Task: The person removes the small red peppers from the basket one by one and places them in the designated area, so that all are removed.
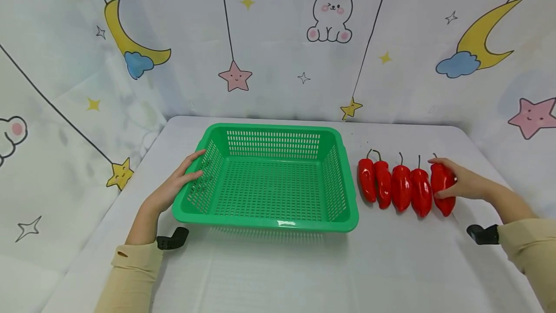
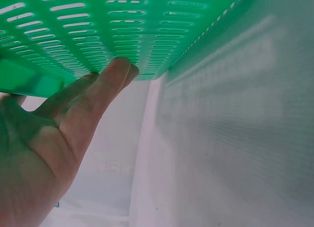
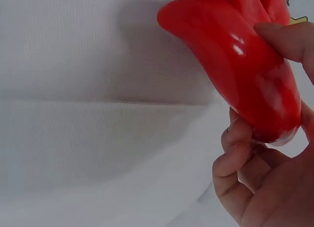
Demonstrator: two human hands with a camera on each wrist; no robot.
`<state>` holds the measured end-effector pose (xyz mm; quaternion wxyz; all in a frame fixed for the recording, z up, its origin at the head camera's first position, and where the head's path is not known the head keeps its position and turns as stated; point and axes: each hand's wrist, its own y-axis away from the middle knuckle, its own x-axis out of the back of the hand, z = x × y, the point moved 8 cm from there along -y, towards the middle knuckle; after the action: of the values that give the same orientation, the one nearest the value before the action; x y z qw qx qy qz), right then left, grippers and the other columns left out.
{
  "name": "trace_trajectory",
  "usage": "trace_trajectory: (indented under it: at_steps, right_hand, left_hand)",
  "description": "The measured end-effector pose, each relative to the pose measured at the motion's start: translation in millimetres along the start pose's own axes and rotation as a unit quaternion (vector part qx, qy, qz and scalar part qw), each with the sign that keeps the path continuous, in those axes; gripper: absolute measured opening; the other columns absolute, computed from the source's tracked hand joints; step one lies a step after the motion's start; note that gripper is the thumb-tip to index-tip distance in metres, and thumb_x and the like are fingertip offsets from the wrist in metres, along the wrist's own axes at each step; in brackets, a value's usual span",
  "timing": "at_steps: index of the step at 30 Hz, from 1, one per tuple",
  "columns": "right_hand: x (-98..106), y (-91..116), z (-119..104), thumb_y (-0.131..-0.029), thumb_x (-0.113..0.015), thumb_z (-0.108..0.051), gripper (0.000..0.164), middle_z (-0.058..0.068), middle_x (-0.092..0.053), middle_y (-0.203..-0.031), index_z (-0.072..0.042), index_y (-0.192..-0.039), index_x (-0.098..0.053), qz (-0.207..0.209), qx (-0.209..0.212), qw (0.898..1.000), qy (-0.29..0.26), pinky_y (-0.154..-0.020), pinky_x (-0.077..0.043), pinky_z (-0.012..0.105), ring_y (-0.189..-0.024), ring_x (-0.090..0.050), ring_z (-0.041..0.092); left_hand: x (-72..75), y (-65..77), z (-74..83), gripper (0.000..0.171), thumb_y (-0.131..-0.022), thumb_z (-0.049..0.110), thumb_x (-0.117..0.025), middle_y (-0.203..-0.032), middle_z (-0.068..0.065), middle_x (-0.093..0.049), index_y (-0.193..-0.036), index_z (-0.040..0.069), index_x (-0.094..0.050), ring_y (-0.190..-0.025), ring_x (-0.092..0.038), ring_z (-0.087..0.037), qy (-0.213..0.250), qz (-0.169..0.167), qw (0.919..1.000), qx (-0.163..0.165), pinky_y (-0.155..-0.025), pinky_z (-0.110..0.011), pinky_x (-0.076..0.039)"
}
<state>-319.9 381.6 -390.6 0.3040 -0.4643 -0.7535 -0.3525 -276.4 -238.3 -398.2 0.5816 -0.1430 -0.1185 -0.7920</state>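
A green plastic basket (image 1: 278,226) with slotted sides stands at the middle of the table. My left hand (image 1: 169,191) holds its left rim. In the left wrist view, fingers (image 2: 115,74) of that hand lie against the outside of the slotted wall. To the right of the basket, several glossy red peppers with thin stems stand side by side in a row. My right hand (image 1: 469,182) grips the rightmost red pepper (image 1: 442,177), thumb on its near side and fingers at its far end. The right wrist view shows that pepper (image 3: 230,55) close up, between thumb and fingers.
The other red peppers (image 1: 401,187) lie just left of the gripped one, between it and the basket. A white cloth (image 1: 269,274) covers the table. Behind it hangs a curtain (image 1: 278,28) printed with moons, stars and a rabbit. Black wrist devices (image 1: 173,239) sit by both cuffs.
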Motion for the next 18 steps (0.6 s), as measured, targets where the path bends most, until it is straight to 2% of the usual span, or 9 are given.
trace_trajectory:
  at_steps: [10, 18]
  right_hand:
    - [-11, -3, 10, -0.066, -0.079, -0.012, 0.096, 0.033, -0.032, -0.119, 0.005, -0.137, -0.015, -0.014, -0.01, 1.0, -0.007, -0.066, -0.052, 0.044, -0.104, -0.034, 0.051]
    - [-17, -6, 13, -0.067, -0.079, -0.015, 0.096, 0.033, -0.033, -0.118, 0.006, -0.136, -0.016, -0.022, -0.011, 1.0, -0.007, -0.066, -0.052, 0.043, -0.104, -0.035, 0.05]
  left_hand:
    - [-1.7, 0.5, 2.9, 0.059, -0.097, 0.03, -0.042, -0.152, -0.002, 0.006, -0.148, 0.028, -0.012, -0.136, 0.009, -0.03, -0.001, -0.003, 1.0, -0.004, -0.098, -0.066, -0.005]
    - [-0.8, 0.5, 2.1, 0.058, -0.097, 0.03, -0.042, -0.152, -0.003, 0.007, -0.147, 0.029, -0.012, -0.136, 0.009, -0.03, 0.004, -0.004, 1.0, -0.002, -0.098, -0.066, -0.006]
